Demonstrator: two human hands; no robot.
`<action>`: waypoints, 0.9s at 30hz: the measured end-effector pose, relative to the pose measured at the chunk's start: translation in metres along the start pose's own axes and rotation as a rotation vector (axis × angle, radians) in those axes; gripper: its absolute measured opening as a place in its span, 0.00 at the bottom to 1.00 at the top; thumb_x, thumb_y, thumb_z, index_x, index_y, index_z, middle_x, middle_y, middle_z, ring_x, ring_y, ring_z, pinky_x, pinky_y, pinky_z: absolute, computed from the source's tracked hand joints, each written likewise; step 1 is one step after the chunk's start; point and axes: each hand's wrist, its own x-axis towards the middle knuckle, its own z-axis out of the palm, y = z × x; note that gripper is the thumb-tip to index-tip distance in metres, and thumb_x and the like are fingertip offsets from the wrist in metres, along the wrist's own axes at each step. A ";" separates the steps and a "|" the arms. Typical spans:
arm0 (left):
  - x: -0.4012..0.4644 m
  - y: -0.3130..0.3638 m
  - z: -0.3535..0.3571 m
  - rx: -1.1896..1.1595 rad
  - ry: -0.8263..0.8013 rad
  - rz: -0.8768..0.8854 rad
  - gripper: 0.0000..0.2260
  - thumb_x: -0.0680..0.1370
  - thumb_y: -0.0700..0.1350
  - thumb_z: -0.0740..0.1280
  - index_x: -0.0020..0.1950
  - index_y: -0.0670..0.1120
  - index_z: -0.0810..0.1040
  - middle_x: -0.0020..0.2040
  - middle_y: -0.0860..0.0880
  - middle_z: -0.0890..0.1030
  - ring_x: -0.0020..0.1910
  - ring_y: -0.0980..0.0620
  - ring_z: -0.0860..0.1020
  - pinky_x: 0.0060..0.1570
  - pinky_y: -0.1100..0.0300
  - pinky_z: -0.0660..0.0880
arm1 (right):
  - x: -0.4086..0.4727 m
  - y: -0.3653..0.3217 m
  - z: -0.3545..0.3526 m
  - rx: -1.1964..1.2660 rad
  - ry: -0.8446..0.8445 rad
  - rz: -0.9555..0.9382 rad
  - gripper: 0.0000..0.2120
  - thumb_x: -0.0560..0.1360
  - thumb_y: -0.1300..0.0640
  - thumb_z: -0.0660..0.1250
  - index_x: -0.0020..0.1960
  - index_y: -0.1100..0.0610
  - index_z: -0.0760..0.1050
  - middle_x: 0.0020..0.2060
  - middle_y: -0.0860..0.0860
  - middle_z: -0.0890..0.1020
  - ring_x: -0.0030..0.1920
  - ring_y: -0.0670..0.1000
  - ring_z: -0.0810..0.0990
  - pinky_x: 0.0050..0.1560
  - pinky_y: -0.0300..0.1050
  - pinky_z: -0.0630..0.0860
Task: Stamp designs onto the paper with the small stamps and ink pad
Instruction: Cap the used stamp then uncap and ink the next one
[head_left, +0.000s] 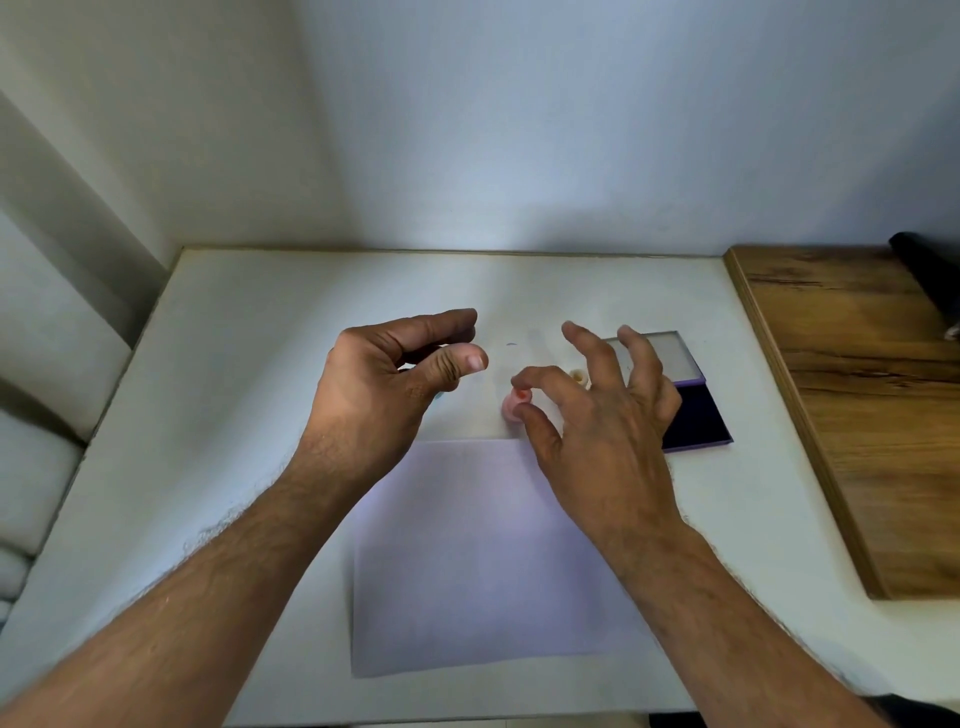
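Observation:
A sheet of white paper (467, 561) lies on the white table (249, 364) in front of me. Just beyond its far edge stands a small pink stamp (510, 404). My right hand (597, 415) pinches it between thumb and index fingertip, with the other fingers spread. A cream stamp (578, 375) stands behind those fingers. The ink pad (698, 415) lies uncovered to the right, dark blue, its lid (670, 353) folded back; my right hand hides part of it. My left hand (384, 384) hovers left of the stamps, fingers loosely curled, holding nothing.
A wooden board (857, 405) lies along the table's right side, with a dark object (924, 270) at its far end. A bit of something blue (439, 396) peeks out under my left hand. A wall stands right behind the table.

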 end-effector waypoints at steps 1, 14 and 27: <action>0.000 0.000 0.000 0.005 0.002 -0.001 0.18 0.65 0.54 0.73 0.54 0.56 0.83 0.49 0.59 0.86 0.40 0.58 0.83 0.47 0.67 0.76 | 0.000 0.000 0.001 0.015 0.010 0.001 0.05 0.74 0.47 0.70 0.50 0.42 0.80 0.69 0.50 0.73 0.73 0.60 0.61 0.62 0.59 0.60; 0.000 -0.002 -0.001 0.043 0.016 0.023 0.13 0.71 0.44 0.75 0.55 0.54 0.84 0.48 0.60 0.86 0.42 0.62 0.82 0.43 0.76 0.73 | -0.002 -0.001 0.004 0.110 0.045 0.013 0.07 0.74 0.45 0.69 0.52 0.42 0.81 0.70 0.49 0.71 0.73 0.57 0.59 0.63 0.57 0.60; -0.011 -0.002 0.004 0.481 0.025 0.499 0.20 0.70 0.47 0.77 0.62 0.50 0.81 0.52 0.55 0.83 0.47 0.60 0.81 0.50 0.70 0.76 | 0.005 -0.028 -0.029 0.802 0.116 0.234 0.13 0.66 0.29 0.58 0.44 0.34 0.73 0.50 0.45 0.73 0.56 0.46 0.72 0.45 0.20 0.65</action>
